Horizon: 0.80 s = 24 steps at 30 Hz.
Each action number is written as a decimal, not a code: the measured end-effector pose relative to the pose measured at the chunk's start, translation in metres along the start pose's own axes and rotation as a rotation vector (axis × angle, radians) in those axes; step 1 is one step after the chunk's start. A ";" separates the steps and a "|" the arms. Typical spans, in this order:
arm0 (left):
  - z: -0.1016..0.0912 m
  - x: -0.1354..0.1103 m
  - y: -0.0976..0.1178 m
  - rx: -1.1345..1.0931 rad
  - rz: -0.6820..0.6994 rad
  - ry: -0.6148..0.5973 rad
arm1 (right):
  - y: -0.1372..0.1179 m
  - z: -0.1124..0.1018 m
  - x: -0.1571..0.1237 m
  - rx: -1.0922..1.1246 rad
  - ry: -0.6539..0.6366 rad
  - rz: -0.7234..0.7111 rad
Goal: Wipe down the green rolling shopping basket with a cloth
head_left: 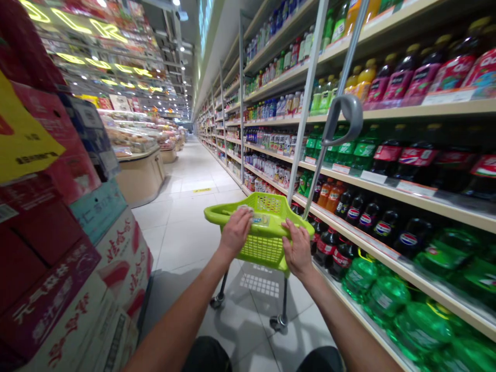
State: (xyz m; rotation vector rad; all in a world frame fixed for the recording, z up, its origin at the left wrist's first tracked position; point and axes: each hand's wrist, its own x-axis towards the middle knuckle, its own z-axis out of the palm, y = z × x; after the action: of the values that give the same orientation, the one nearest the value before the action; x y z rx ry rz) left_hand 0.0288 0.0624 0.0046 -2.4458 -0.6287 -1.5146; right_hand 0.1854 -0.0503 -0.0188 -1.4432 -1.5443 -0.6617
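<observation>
A lime-green shopping cart (263,250) with a perforated basket stands upright on wheeled legs in front of my knees. My left hand (235,231) is closed on a crumpled whitish cloth (245,207), held against the near rim left of centre. Part of the cloth is hidden under the fingers. At the right end of the same rim my right hand (298,249) grips the edge, thumb on the near side and fingers over the top. Between the two hands a clear sticker or label (260,219) lies on the rim.
Drink shelves (387,181) run along the right, with large green bottles (418,325) at the bottom. A metal pole with a grey handle (343,119) stands before them. Stacked drink cartons (77,227) rise at the left. Beyond is a rounded food counter (139,175) beside the tiled aisle (186,181).
</observation>
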 end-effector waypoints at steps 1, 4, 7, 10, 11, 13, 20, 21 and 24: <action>-0.002 0.000 -0.005 0.021 -0.051 0.031 | -0.001 0.000 0.000 -0.009 -0.001 0.005; 0.001 -0.001 0.004 0.020 0.001 0.025 | -0.004 0.004 0.001 -0.050 0.011 0.033; 0.011 0.000 0.028 -0.048 0.206 -0.072 | -0.004 0.006 0.001 -0.077 0.006 0.033; 0.010 0.000 0.023 -0.055 0.186 -0.074 | 0.000 0.004 -0.001 -0.072 -0.033 -0.009; 0.006 0.000 0.014 -0.041 0.119 -0.051 | 0.001 0.003 -0.001 -0.069 -0.046 -0.020; -0.001 -0.001 -0.007 -0.006 -0.056 0.009 | 0.002 0.002 -0.002 -0.072 -0.059 -0.024; 0.001 -0.001 0.007 -0.052 0.068 -0.050 | -0.002 0.004 0.000 -0.095 -0.022 0.018; 0.002 0.000 0.010 -0.072 0.113 -0.085 | -0.002 0.003 0.000 -0.091 -0.027 0.012; -0.002 0.005 -0.002 -0.081 0.019 -0.098 | 0.001 0.000 -0.001 -0.078 -0.053 -0.012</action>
State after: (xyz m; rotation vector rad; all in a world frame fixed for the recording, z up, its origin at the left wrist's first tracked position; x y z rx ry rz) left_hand 0.0282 0.0650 0.0094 -2.5922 -0.5700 -1.4468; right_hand 0.1867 -0.0502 -0.0196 -1.5217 -1.5842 -0.7033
